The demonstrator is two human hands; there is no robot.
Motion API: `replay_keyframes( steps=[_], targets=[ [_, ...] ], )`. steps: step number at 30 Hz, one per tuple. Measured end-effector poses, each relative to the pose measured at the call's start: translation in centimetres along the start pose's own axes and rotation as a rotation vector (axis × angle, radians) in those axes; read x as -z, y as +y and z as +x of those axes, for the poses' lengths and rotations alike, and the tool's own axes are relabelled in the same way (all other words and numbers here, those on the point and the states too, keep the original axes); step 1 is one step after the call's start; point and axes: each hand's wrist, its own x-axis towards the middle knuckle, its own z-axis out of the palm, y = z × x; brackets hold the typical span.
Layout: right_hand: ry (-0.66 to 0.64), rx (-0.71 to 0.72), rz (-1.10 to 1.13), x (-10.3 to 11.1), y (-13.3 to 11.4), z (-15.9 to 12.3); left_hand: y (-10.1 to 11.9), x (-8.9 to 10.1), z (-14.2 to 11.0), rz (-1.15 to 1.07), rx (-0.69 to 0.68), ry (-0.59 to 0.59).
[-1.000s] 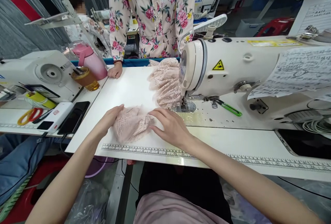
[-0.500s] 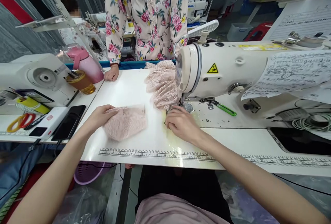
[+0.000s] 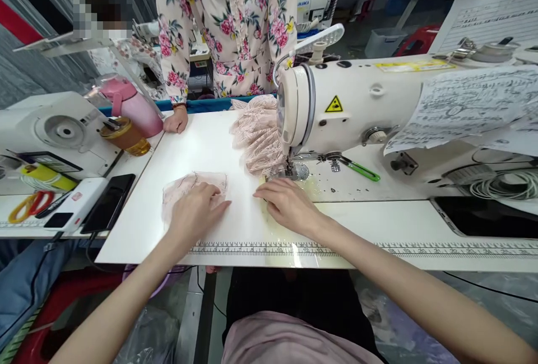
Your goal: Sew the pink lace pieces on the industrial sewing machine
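Leftmost, a black phone [image 3: 109, 203] beside a white sewing machine [image 3: 67, 129]. Next, a flat, pale pink lace piece [image 3: 175, 191] on the white desk [image 3: 205, 143]; left hand [image 3: 194, 211] over its right part, fingers bent, thumb apart. Beyond, a person's fist [image 3: 176, 120] rests at the far edge. Gathered pink lace fabric [image 3: 258, 135] lies against the large cream sewing machine [image 3: 353, 103]. Right hand [image 3: 291, 205] sits just before its needle area, fingers together; cannot tell if anything is pinched. Farther right, green-handled snips [image 3: 361, 169].

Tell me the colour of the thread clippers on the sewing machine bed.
Green, seen in the head view.
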Motion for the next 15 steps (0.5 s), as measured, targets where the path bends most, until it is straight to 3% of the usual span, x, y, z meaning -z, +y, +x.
replay_keyframes(
  steps=[2, 5, 15],
  targets=[
    [-0.031, 0.015, -0.013, -0.5, 0.1, 0.8, 1.0, -1.5, -0.4, 0.008, -0.005, 0.034],
    [-0.056, 0.045, -0.014, -1.3, 0.0, 2.2, 0.7, -2.5, -0.2, -0.026, 0.038, 0.081],
    [-0.07, 0.157, -0.07, -4.1, -1.2, 5.7, -2.8, -1.9, 0.3, -0.28, 0.128, 0.031]
  ],
)
